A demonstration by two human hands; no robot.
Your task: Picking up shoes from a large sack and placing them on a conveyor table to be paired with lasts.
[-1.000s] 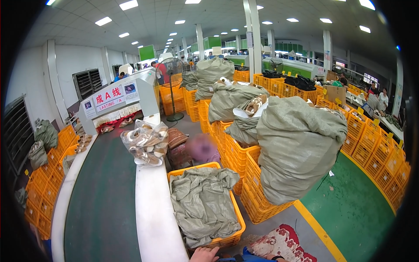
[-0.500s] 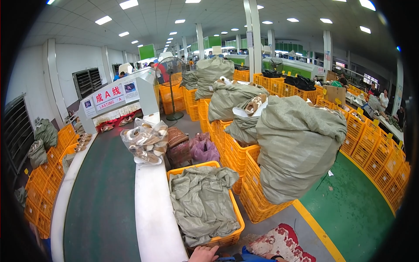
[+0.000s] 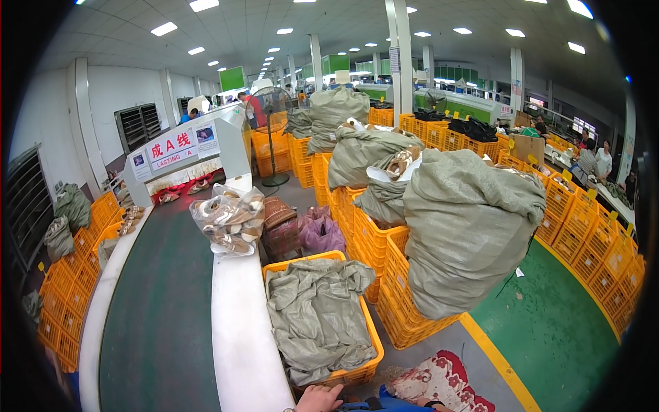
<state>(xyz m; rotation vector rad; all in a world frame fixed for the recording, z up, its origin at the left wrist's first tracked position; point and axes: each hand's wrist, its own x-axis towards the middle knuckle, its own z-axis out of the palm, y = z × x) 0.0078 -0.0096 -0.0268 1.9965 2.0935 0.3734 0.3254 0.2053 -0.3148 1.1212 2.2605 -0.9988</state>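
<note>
"Where did the light come from?"

"Rows of ceiling panels [image 3: 163, 29] glared white overhead, leaving everything below bright and shadows soft."

"Any glare lower down?"

"The pale surface [image 3: 244, 329] returned a broad sheen, while the green belt [image 3: 158, 316] looked dull."

"And sharpness?"

"Creases in the grey-green sack [image 3: 319, 319] and the left fingers [image 3: 335, 391] read clearly; distant workers [image 3: 604, 158] looked soft. Fisheye distortion bowed the belt's sides, and black swallowed the corners."
</note>
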